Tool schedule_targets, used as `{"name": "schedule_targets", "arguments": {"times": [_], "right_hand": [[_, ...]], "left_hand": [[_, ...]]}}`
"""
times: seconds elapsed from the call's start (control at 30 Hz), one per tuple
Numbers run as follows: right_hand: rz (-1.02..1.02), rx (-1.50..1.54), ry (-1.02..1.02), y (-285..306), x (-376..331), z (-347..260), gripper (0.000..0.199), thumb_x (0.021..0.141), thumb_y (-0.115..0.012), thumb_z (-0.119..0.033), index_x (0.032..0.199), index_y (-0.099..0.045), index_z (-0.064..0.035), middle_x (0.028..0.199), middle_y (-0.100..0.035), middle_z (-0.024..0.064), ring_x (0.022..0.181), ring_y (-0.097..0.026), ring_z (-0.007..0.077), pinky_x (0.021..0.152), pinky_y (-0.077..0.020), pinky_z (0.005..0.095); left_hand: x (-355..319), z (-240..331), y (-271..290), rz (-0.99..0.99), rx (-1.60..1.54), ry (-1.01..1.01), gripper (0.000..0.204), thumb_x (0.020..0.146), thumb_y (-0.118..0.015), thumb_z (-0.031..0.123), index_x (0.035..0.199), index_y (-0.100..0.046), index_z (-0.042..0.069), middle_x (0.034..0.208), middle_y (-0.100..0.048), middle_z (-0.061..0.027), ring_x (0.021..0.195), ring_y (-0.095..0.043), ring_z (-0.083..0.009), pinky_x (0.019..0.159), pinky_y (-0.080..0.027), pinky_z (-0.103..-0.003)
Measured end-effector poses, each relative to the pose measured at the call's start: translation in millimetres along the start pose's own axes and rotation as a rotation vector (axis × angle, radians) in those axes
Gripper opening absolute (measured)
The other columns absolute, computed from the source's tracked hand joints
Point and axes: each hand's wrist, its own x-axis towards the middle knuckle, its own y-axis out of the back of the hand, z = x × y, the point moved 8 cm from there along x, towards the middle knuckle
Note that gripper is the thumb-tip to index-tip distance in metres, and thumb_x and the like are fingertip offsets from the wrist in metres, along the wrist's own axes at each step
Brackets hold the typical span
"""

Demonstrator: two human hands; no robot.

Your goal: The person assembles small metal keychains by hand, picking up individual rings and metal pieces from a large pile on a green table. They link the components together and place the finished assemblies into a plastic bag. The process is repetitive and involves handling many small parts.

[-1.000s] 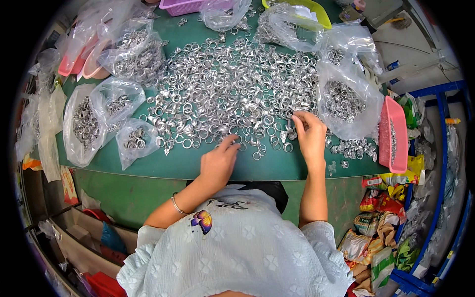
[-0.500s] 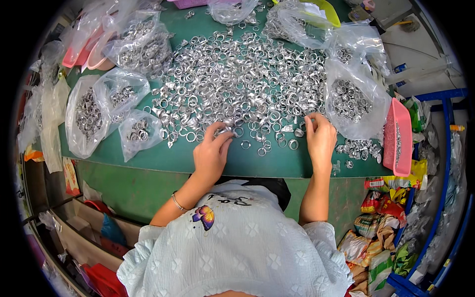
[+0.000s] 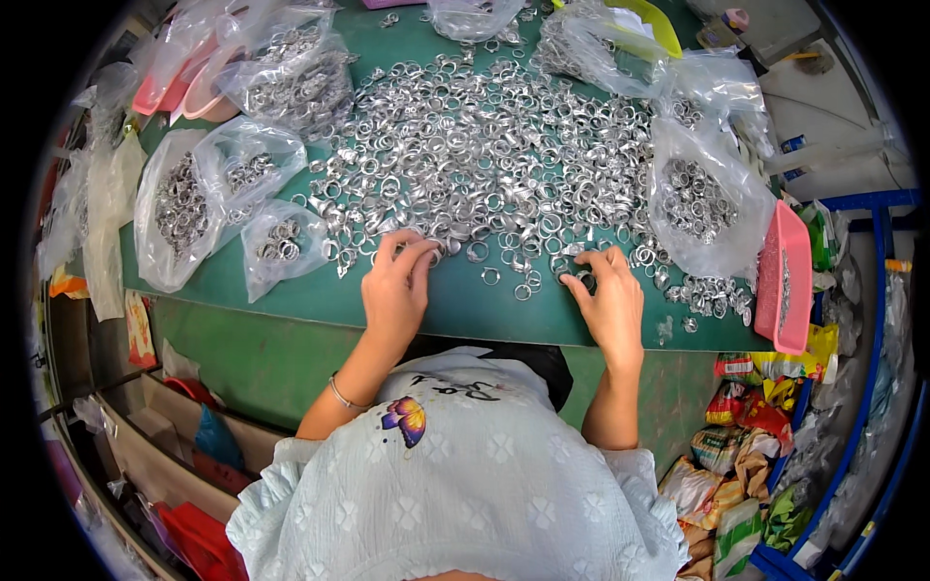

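A broad spread of silver-coloured metal rings [image 3: 484,165] covers the middle of the green table [image 3: 494,315]. At the near left edge of the spread is my left hand [image 3: 395,290], its thumb and fingers closed on a ring that they partly hide. My right hand [image 3: 612,302] rests at the near right edge of the spread. Its thumb and index finger are bent and apart, with a few rings at and between their tips. Several loose rings [image 3: 523,289] lie between the two hands.
Clear plastic bags of rings stand left [image 3: 180,208] and right [image 3: 696,203] of the spread. A pink basket [image 3: 783,281] sits at the right table edge, beside a small heap of rings [image 3: 715,295]. A yellow-green tray [image 3: 651,27] is at the back.
My right hand has moved left from the right side of the spread to rings nearer the middle. My left hand has shifted slightly left. The whole view has shifted a little.
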Motion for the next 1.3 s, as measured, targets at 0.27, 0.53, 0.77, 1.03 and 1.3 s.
{"name": "schedule_targets", "arguments": {"times": [0.27,0.53,0.77,1.03,1.3], "right_hand": [[-0.080,-0.052,0.017,-19.6,3.2,-7.9,0.023,0.068,-0.071,-0.010,0.084,-0.057,0.0007,0.083,-0.052,0.0137,0.080,-0.055,0.0317,0.065,-0.0447,0.0413],[0.006,-0.003,0.029,-14.1,2.8,-4.8,0.025,0.068,-0.070,-0.008,0.087,-0.056,-0.0016,0.080,-0.052,0.0134,0.078,-0.054,0.0310,0.066,-0.0435,0.0394],[0.048,0.212,0.242,-26.0,1.5,-46.5,0.024,0.068,-0.070,-0.006,0.089,-0.060,-0.0024,0.079,-0.050,0.0112,0.076,-0.052,0.0292,0.066,-0.0426,0.0378],[0.060,0.296,0.137,-32.6,7.6,-32.7,0.014,0.072,-0.067,-0.005,0.084,-0.062,-0.0001,0.077,-0.051,0.0118,0.071,-0.053,0.0284,0.063,-0.0425,0.0371],[0.243,0.160,0.080,-12.6,8.3,-24.3,0.011,0.075,-0.064,-0.004,0.085,-0.062,0.0002,0.074,-0.051,0.0108,0.067,-0.051,0.0272,0.063,-0.0412,0.0361]], "left_hand": [[1.1,-3.9,8.0,-0.014,0.035,0.048,0.019,0.078,-0.057,-0.004,0.094,-0.062,0.005,0.092,-0.057,-0.0069,0.061,-0.056,-0.0185,0.050,-0.042,-0.027],[-5.9,-5.2,13.1,0.006,-0.013,0.021,0.020,0.078,-0.057,-0.003,0.095,-0.062,0.006,0.095,-0.057,-0.0067,0.059,-0.057,-0.0208,0.051,-0.043,-0.030],[-11.3,2.0,4.3,-0.045,-0.103,-0.015,0.022,0.075,-0.061,-0.003,0.096,-0.062,0.005,0.095,-0.057,-0.0065,0.064,-0.056,-0.0190,0.054,-0.044,-0.028],[-31.2,1.9,12.6,-0.144,-0.080,0.039,0.029,0.070,-0.071,0.005,0.097,-0.061,0.006,0.096,-0.054,-0.0064,0.062,-0.055,-0.0198,0.054,-0.044,-0.030],[-43.2,-12.6,7.2,-0.255,0.049,0.086,0.026,0.074,-0.066,0.006,0.099,-0.057,0.006,0.098,-0.050,-0.0088,0.068,-0.058,-0.0279,0.058,-0.046,-0.038]]}}
